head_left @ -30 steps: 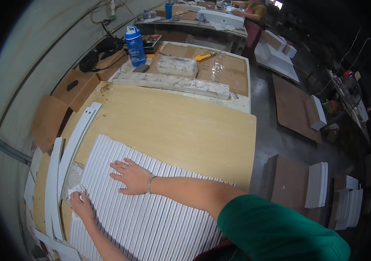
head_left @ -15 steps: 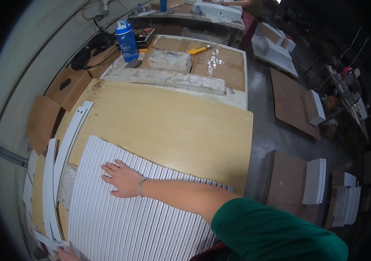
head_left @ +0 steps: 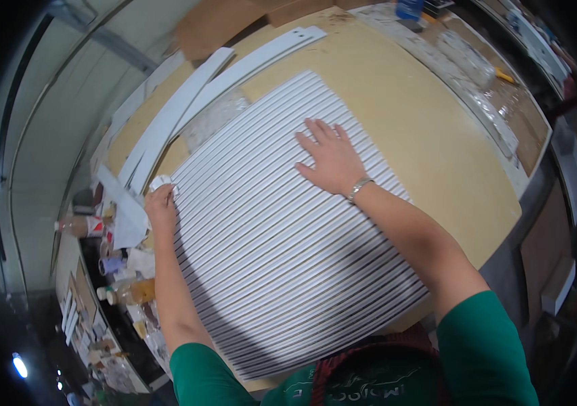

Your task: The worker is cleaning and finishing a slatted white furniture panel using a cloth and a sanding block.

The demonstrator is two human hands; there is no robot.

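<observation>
A large mat of white ribbed slats (head_left: 281, 237) lies across the pale yellow tabletop (head_left: 430, 135). My right hand (head_left: 334, 159) rests flat on the slats near their far right side, fingers spread. At the left edge of the slats, my left hand (head_left: 160, 204) has its fingers pinched around a small white piece (head_left: 162, 181), whose kind I cannot make out. Long white strips (head_left: 173, 111) lie beyond that hand, along the table's far left side.
Bottles with yellowish liquid (head_left: 136, 291) and other clutter crowd a lower surface at the left. Cardboard boxes (head_left: 217, 27) stand at the far edge. A second worktop at the far right holds a wrapped block (head_left: 464, 57) and a yellow-handled tool (head_left: 505, 76).
The view has swung left and down, bringing my left hand and forearm fully in. My right hand stays flat on the slats. The small white piece now shows at my left fingertips.
</observation>
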